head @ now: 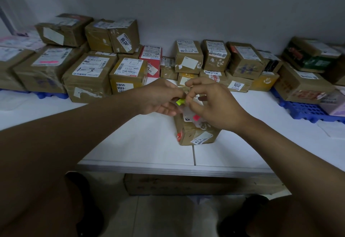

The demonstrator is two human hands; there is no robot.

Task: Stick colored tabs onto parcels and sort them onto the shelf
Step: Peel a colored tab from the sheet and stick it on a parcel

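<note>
- We read "3018" on the white sticker [125, 43] of an upper box;
- "1-3" handwritten on a label [91, 66];
- "4404" on a yellow box [121, 88];
- "3012" on a sticker [237, 85];
- "47-3" on the near parcel [199, 140].

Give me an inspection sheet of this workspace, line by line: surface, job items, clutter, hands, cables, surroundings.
Surface: white table, with a seam down the middle.
Job's things: brown parcel at the centre under the hands, a pink tab on its top; yellow tab held between the hands.
Clutter: stacked parcels along the back, one marked 3012; blue pallets under the side stacks.
Hands: left hand and right hand both pinch at the yellow tab above the parcel.
Cables: nothing seen.
Surroundings: grey wall behind; a carton under the table; tiled floor.
</note>
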